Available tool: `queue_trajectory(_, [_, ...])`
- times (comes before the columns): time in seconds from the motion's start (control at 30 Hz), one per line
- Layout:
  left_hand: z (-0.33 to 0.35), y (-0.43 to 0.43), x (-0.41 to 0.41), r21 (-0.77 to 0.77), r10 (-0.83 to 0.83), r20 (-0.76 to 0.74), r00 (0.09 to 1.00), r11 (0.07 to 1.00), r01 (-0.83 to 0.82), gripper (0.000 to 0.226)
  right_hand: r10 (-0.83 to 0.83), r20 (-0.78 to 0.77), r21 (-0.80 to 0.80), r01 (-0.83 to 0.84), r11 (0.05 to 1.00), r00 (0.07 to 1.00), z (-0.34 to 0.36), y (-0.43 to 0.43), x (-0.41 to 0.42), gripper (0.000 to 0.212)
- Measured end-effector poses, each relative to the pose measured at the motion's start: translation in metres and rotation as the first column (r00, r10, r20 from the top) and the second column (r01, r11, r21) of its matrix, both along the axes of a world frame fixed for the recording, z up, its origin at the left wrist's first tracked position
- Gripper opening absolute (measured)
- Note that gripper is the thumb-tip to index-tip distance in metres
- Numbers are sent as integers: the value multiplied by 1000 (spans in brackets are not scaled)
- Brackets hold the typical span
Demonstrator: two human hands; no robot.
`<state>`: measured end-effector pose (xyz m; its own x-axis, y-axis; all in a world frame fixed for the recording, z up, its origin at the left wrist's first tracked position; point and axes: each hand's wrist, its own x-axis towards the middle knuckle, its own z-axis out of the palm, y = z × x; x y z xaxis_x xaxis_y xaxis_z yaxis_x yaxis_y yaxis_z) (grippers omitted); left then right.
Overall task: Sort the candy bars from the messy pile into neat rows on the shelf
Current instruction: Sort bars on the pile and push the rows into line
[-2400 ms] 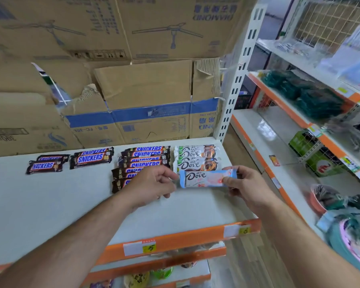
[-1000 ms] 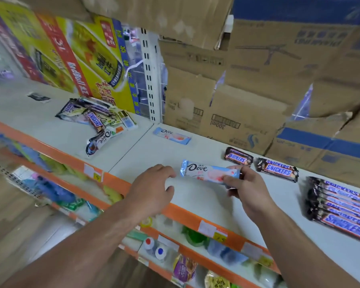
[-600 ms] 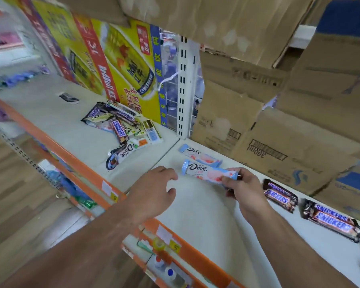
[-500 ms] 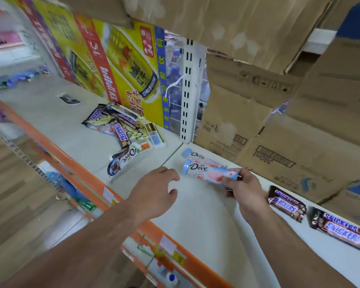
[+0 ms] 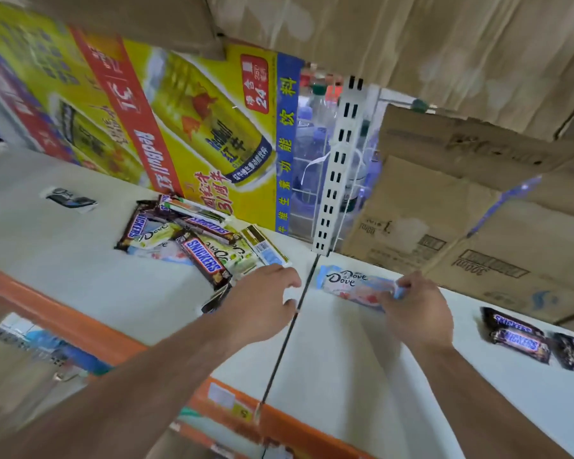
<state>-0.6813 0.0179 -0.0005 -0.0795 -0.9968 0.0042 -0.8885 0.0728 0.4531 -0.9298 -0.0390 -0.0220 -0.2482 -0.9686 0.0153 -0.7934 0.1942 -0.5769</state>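
My right hand (image 5: 415, 309) pinches the right end of a pink and blue Dove bar (image 5: 352, 286), which lies low over the white shelf (image 5: 345, 376) on or just in front of another Dove bar (image 5: 360, 276). My left hand (image 5: 262, 303) hovers with loosely spread fingers over the seam between two shelf boards and holds nothing. Just left of it lies the messy pile (image 5: 196, 236) of Snickers and Dove bars on the left shelf board. A dark bar is partly hidden under my left hand. Two Snickers bars (image 5: 517, 332) lie to the right.
Cardboard boxes (image 5: 478, 226) stand at the back of the right board, and a yellow drinks carton (image 5: 186, 127) behind the pile. A white slotted upright (image 5: 337, 180) rises between them. The orange shelf edge (image 5: 113, 342) carries price tags. A small dark packet (image 5: 70, 198) lies far left.
My view swung left from the sorted rows to the pile. My right hand carried the Dove bar leftward and down to the other Dove bar. My left hand let go and moved towards the pile.
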Motion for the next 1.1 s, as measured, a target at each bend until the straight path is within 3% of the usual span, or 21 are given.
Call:
queue_trajectory(0.1, [-3, -4, 23, 13, -62, 8, 998, 998, 61, 28, -17, 53, -39, 19, 999, 998, -1, 12, 22, 19])
queue_trajectory(0.2, [-3, -5, 42, 10, -92, 26, 995, 996, 92, 29, 68, 104, -53, -63, 997, 992, -1, 23, 52, 9])
queue_trajectory(0.37, [2, -3, 63, 6, -9, 82, 997, 1000, 9, 27, 193, 140, -26, -191, 981, 971, 2, 32, 86, 11])
queue_trajectory(0.53, [4, 6, 71, 118, -29, 272, 962, 993, -3, 59, 353, 116, 36, -359, 933, 929, 10, 26, 109, 9])
queue_trajectory(0.87, [-1, 12, 72, 78, 43, 234, 971, 995, -63, 48, 547, 39, 70, -548, 834, 837, 4, 0, 148, 42])
queue_trajectory(0.97, [-2, 9, 79, 85, 56, 231, 971, 993, -78, 46, 584, 14, 150, -580, 801, 811, 0, -7, 157, 53])
queue_trajectory(1.1, [-2, 0, 97, 79, 50, 196, 979, 995, -66, 45, 608, -47, 226, -585, 779, 792, -5, -21, 176, 52])
